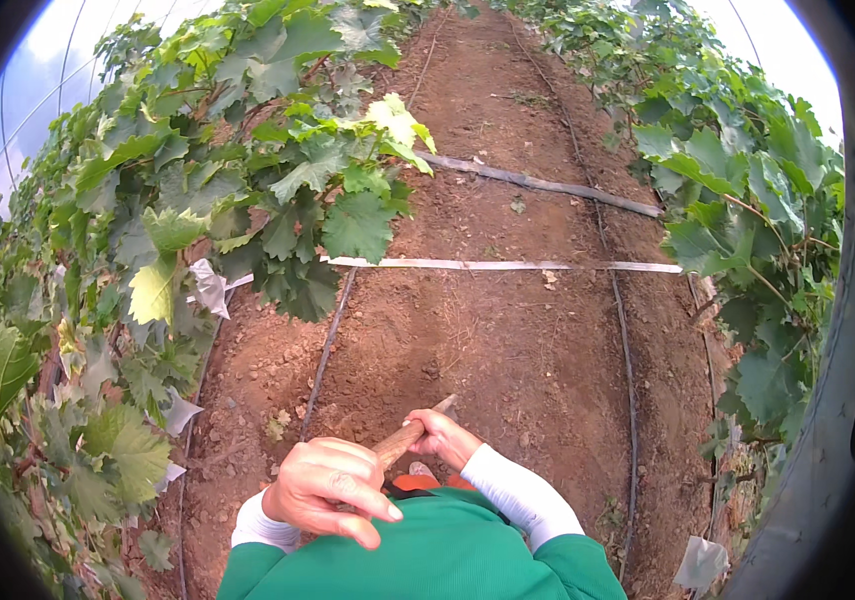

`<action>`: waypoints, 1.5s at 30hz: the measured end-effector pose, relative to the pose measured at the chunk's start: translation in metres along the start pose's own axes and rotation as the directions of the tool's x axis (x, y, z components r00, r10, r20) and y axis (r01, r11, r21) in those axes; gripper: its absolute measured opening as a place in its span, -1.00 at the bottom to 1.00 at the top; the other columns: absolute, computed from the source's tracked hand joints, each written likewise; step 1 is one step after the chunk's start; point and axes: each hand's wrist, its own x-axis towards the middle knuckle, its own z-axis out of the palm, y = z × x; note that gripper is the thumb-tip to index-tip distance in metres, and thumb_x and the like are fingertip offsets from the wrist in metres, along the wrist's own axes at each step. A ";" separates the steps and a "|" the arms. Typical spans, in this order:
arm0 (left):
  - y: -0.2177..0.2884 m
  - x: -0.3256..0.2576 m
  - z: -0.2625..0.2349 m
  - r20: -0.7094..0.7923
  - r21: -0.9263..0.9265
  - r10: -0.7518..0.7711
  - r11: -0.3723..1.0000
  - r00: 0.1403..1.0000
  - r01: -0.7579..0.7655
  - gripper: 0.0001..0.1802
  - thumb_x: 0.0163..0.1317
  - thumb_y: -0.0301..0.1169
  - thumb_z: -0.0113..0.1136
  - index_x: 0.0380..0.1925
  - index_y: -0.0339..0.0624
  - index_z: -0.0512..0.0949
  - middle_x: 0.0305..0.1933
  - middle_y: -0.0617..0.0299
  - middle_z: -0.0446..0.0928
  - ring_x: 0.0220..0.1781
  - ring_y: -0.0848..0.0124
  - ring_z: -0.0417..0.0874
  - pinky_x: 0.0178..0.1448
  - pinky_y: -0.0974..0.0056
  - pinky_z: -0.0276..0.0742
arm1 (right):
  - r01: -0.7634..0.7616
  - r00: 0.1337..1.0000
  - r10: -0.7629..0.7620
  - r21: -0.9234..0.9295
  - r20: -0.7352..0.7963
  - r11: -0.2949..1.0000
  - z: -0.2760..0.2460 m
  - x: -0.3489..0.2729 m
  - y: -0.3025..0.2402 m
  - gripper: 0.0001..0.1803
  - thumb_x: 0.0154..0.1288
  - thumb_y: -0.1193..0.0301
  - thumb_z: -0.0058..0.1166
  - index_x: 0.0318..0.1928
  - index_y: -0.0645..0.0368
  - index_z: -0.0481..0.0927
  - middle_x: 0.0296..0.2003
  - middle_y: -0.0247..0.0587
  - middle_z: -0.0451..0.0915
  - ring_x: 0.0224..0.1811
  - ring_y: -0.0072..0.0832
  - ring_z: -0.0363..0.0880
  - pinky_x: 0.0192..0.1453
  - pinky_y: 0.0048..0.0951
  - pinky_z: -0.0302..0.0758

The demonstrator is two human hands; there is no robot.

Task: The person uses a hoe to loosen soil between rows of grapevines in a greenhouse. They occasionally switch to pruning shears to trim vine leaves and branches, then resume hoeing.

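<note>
Your left hand [333,490] is wrapped over the near end of the handle [403,440], fingers curled shut around it, knuckles up. Your right hand [445,437] is closed on the same handle just past the left, further from your body. The handle is wooden and runs from under your left palm up and right; a short stub shows beyond your right hand, and the tool's head can't be seen. Both hands sit just above your green top [448,550], white sleeves [518,490] at the wrists. Something orange [418,482] peeks out right below the grip. Bare soil [508,350] lies ahead of the grip, with a drip hose [326,350] running away on the left, another on the right. Vines [198,180] stand well left, more well right.
</note>
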 end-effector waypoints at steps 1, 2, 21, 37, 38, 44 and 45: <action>-0.001 0.005 -0.001 0.082 -0.024 0.018 1.000 0.996 -0.016 -0.66 0.02 -0.33 0.45 -0.37 -0.44 0.64 -0.68 0.18 0.47 -0.69 0.34 0.48 -0.58 0.28 0.41 | 0.018 1.000 -0.017 0.028 -0.016 0.999 0.004 -0.008 0.002 -0.94 0.17 0.47 0.02 -0.38 0.11 0.41 -0.48 -0.27 0.47 -0.40 -0.36 0.49 -0.30 -0.18 0.52; -0.003 0.010 -0.003 0.161 -0.048 0.038 0.998 0.986 -0.031 -0.66 0.03 -0.34 0.45 -0.37 -0.46 0.64 -0.70 0.18 0.44 -0.71 0.34 0.44 -0.61 0.27 0.38 | 0.035 0.999 -0.034 0.079 -0.014 0.996 0.003 -0.013 0.001 -0.94 0.17 0.48 0.01 -0.40 0.13 0.41 -0.50 -0.26 0.46 -0.41 -0.35 0.49 -0.30 -0.19 0.53; -0.302 -0.210 -0.076 -0.331 -0.485 -0.886 0.454 0.324 0.748 -0.74 0.39 -0.28 0.02 -0.13 -0.27 0.47 -0.22 0.08 0.58 -0.27 0.37 0.63 -0.19 0.30 0.58 | 0.100 0.908 -0.366 0.744 0.204 0.661 -0.072 -0.179 -0.069 -0.90 0.20 0.58 -0.07 -0.39 0.34 0.31 -0.66 -0.41 0.37 -0.64 -0.59 0.38 -0.54 -0.59 0.43; -0.363 -0.535 0.055 -0.272 -0.526 -0.695 -0.472 -0.666 0.708 -0.31 0.36 0.09 -0.18 -0.11 -0.47 0.51 -0.22 -0.20 0.56 -0.32 -0.04 0.66 -0.31 -0.09 0.66 | -0.005 0.961 -0.184 0.676 0.206 0.736 -0.069 -0.185 -0.062 -0.90 0.24 0.54 -0.09 -0.29 0.36 0.34 -0.61 -0.44 0.34 -0.66 -0.64 0.34 -0.54 -0.59 0.38; -0.364 -0.537 0.061 -0.257 -0.611 -0.702 -0.414 -0.664 0.674 -0.29 0.35 0.10 -0.17 -0.02 -0.45 0.48 -0.06 -0.22 0.54 -0.18 -0.09 0.65 -0.27 -0.13 0.66 | -0.011 0.964 -0.172 0.676 0.204 0.737 -0.067 -0.186 -0.067 -0.89 0.25 0.54 -0.09 -0.29 0.36 0.35 -0.61 -0.44 0.34 -0.66 -0.64 0.33 -0.54 -0.59 0.38; -0.349 -0.519 0.066 -0.039 -0.771 -0.777 -0.376 -0.628 0.513 -0.25 0.29 0.19 -0.07 0.25 -0.17 0.31 0.33 -0.04 0.27 0.25 -0.08 0.40 -0.01 -0.27 0.54 | 0.065 0.975 -0.180 0.611 0.128 0.789 -0.054 -0.186 -0.062 -0.90 0.29 0.53 -0.11 -0.27 0.36 0.37 -0.61 -0.44 0.35 -0.64 -0.65 0.34 -0.53 -0.59 0.37; -0.358 -0.539 0.071 0.028 -0.822 -0.825 -0.340 -0.564 0.457 -0.22 0.25 0.23 -0.02 0.29 -0.08 0.27 0.32 0.01 0.28 0.23 -0.06 0.42 0.08 -0.29 0.48 | 0.100 0.975 -0.199 0.613 0.096 0.784 -0.053 -0.194 -0.054 -0.89 0.30 0.53 -0.12 -0.27 0.37 0.37 -0.61 -0.44 0.35 -0.64 -0.66 0.34 -0.53 -0.60 0.36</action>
